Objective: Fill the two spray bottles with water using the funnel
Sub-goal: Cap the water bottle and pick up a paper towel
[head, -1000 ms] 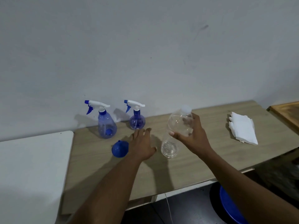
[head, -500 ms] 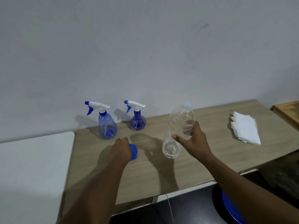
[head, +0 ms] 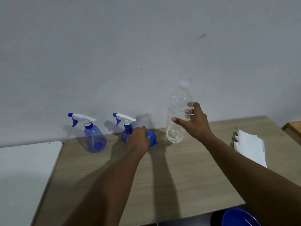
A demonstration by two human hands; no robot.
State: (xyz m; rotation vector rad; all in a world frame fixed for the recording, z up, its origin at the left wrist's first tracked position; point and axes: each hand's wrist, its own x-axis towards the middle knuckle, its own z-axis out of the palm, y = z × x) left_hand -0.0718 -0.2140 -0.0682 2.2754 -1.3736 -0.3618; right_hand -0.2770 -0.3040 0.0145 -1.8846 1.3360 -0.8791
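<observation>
Two blue spray bottles with white trigger heads stand against the wall: a larger one [head: 94,137] at the left and a smaller one [head: 126,132] beside it. My left hand [head: 138,141] grips the blue funnel [head: 152,140], held above the wooden table [head: 187,176] just in front of the smaller bottle and partly hiding it. My right hand [head: 193,123] holds a clear plastic water bottle [head: 178,113] with a white cap, lifted upright off the table.
Folded white paper towels [head: 250,147] lie at the right on the table. A white surface [head: 24,173] adjoins the table on the left. A blue basin [head: 239,217] sits below the front edge. A wooden edge [head: 293,128] shows far right.
My left hand closed on the funnel and carried it right toward the smaller spray bottle. My right hand lifted the water bottle off the table.
</observation>
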